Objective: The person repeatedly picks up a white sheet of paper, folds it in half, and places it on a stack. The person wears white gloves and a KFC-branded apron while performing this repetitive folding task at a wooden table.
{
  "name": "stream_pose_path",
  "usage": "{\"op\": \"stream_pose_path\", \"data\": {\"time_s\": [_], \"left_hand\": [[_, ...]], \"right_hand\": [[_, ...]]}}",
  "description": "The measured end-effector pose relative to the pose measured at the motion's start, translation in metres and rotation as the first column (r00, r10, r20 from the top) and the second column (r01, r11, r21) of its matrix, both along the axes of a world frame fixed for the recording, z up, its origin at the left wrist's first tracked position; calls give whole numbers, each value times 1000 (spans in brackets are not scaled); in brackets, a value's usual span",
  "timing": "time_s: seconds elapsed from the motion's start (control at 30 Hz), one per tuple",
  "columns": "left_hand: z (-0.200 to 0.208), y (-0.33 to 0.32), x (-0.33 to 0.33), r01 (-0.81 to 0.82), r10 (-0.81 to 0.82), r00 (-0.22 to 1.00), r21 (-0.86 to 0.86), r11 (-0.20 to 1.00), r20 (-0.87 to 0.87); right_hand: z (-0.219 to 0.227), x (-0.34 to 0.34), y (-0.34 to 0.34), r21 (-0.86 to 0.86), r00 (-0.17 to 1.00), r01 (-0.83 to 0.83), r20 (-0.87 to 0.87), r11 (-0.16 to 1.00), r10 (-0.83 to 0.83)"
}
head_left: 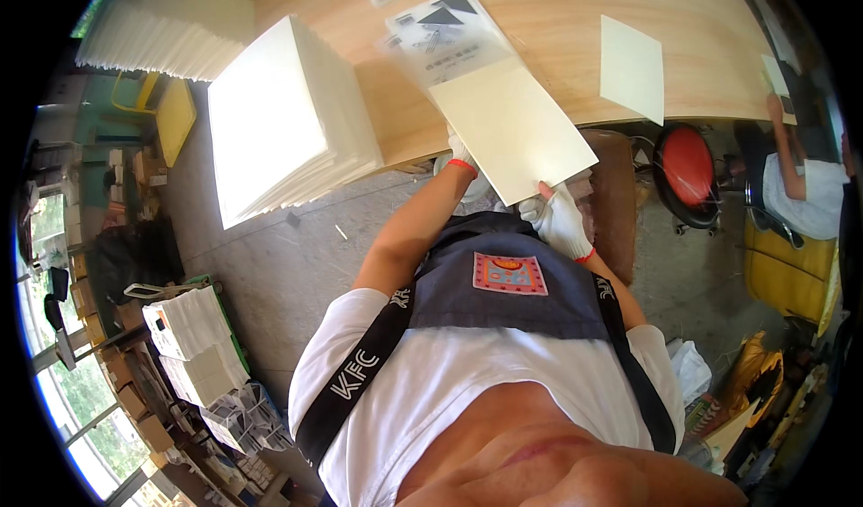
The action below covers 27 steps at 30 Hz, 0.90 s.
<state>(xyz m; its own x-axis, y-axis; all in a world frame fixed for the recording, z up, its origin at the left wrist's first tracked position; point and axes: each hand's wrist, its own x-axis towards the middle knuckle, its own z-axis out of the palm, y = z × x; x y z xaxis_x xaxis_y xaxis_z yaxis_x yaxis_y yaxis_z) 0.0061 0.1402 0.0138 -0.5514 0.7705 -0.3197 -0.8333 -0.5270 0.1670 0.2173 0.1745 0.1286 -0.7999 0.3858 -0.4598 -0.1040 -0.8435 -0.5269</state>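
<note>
A blank cream sheet of board (512, 125) slants across the table's near edge and hangs over it. My right hand (564, 219), in a white glove with a red cuff, pinches its near edge, thumb on top and fingers underneath. My left hand (462, 149), gloved the same way, is at the sheet's left edge; its fingers are hidden by the sheet. At the far end the sheet meets a clear plastic sleeve (448, 47) with dark printing. Whether the sheet lies inside or on top of the sleeve I cannot tell.
A tall stack of white sheets (270, 120) stands on the table (548, 13) at left, with another stack (171, 22) behind. One loose sheet (632, 69) lies to the right. A red stool (688, 170) and a seated person (803, 179) are farther right.
</note>
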Motion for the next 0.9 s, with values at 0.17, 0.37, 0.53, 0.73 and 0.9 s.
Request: {"op": "stream_pose_path", "data": {"time_s": [0.17, 0.37, 0.53, 0.73, 0.9], "left_hand": [[-2, -32, 49, 152, -149, 988, -77, 985, 47], [-36, -45, 72, -67, -107, 960, -583, 810, -259], [2, -48, 51, 95, -361, 917, -784, 613, -171], [21, -95, 24, -102, -322, 866, -765, 636, -383], [19, -113, 9, -7, -466, 807, -794, 608, -364]], "right_hand": [[-11, 5, -2, 50, 985, -59, 167, 997, 50], [-75, -71, -4, -80, 969, 121, 224, 989, -100], [-86, -112, 17, -380, 977, 207, 25, 902, -213], [-46, -91, 13, 611, 828, -555, 472, 564, 304], [-56, -124, -2, 752, 789, -499, 600, -431, 133]]}}
